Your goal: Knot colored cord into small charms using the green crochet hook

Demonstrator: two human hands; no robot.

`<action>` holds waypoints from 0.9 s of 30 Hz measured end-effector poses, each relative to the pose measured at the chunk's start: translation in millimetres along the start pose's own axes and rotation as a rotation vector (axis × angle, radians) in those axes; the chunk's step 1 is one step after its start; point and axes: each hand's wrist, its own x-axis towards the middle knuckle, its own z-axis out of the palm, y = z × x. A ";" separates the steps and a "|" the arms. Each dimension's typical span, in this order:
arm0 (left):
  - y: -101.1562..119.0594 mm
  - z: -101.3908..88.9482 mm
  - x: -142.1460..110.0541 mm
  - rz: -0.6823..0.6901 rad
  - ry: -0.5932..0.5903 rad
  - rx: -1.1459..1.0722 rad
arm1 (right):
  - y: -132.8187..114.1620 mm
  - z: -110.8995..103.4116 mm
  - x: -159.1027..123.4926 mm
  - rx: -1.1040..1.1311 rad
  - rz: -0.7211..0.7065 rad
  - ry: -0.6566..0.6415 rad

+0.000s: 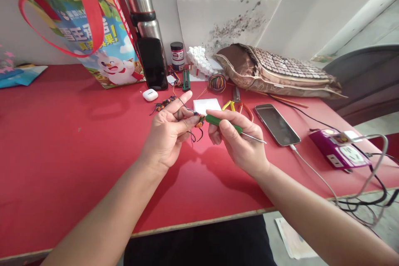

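Note:
My left hand (170, 131) pinches a small piece of knotted multicoloured cord (200, 124) between thumb and fingers, its index finger stretched upward. A dark strand runs near that finger, and loose dark ends hang below the piece. In my right hand (241, 139) is a green-handled crochet hook (222, 122), its thin metal shaft pointing right, away from the cord. The handle's other end is close to the knotted piece; whether they touch I cannot tell. More knotted cord (166, 103) shows beyond my left hand. Behind both hands lies a small white pad (207, 105).
Farther back are a ball of multicoloured cord (217, 83), pliers (238, 106), a standing black phone (152, 64), a steel flask (141, 12) and a white earbud case (150, 94). To the right, a charging phone (277, 124) and purple power strip (339, 149) trail cables.

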 end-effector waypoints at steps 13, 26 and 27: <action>3.8 -2.5 3.8 0.009 0.000 -0.008 | -2.4 -5.1 5.3 0.098 0.010 0.028; 5.1 -5.2 6.6 0.113 0.016 0.054 | -10.0 -4.6 7.8 0.016 0.025 0.062; 5.6 -5.5 6.8 0.116 0.016 0.055 | -11.9 -4.4 9.2 0.001 0.025 0.055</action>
